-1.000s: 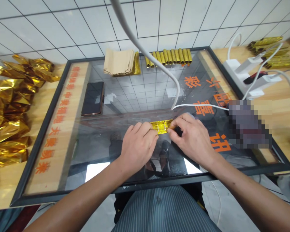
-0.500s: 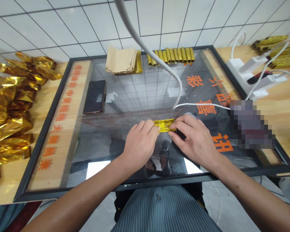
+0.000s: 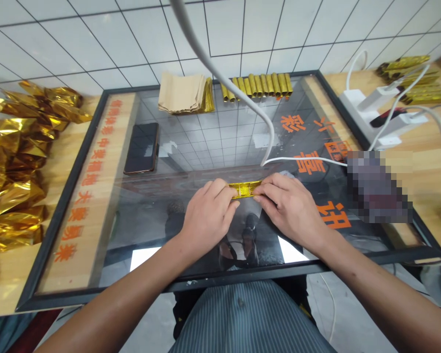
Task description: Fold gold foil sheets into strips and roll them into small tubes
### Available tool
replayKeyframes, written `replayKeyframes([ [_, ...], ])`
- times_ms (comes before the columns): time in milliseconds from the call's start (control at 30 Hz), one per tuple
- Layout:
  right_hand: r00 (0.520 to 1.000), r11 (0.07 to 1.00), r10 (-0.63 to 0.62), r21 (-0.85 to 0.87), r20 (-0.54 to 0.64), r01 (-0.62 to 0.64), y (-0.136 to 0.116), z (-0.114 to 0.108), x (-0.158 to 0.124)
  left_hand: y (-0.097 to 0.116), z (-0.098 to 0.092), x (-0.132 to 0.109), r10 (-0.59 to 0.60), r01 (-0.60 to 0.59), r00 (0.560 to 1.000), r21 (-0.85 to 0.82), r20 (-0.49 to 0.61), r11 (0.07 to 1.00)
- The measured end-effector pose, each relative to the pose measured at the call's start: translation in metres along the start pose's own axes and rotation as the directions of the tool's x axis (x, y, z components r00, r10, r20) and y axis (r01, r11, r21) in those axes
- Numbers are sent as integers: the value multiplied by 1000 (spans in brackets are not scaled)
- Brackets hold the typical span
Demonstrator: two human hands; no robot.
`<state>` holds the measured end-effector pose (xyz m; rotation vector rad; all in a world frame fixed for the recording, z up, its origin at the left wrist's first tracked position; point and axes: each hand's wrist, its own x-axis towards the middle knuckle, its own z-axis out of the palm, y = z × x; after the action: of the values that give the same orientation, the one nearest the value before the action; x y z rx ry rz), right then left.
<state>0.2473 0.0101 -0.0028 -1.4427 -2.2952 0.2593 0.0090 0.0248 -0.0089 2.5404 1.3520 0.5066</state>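
A narrow strip of gold foil point(image 3: 244, 189) lies on the glass tabletop point(image 3: 206, 142) in front of me. My left hand point(image 3: 208, 215) has its fingers curled over the strip's left end. My right hand point(image 3: 290, 208) pinches and presses its right end. Both hands rest on the glass with knuckles raised. Only the strip's middle shows between the fingertips.
A row of rolled gold foil pieces point(image 3: 259, 86) and a stack of brown paper sheets point(image 3: 182, 93) lie at the far edge. A black phone point(image 3: 141, 148) lies at left. Crumpled gold foil point(image 3: 18, 162) is heaped far left. A white power strip point(image 3: 375, 115) and cables sit right.
The foil strip looks narrower and flatter than a second ago. Both hands have closed in slightly around it and shifted a little away from me.
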Motion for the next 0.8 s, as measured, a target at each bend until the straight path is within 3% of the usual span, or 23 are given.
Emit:
replayKeyframes([
  [233, 999, 999, 33, 42, 12, -33, 0, 0, 5, -6, -1, -1, -33, 31, 998, -40, -46, 999],
  [800, 999, 999, -20, 34, -26, 21, 9, 0, -1, -6, -5, 5, -121, 123, 992, -97, 24, 988],
])
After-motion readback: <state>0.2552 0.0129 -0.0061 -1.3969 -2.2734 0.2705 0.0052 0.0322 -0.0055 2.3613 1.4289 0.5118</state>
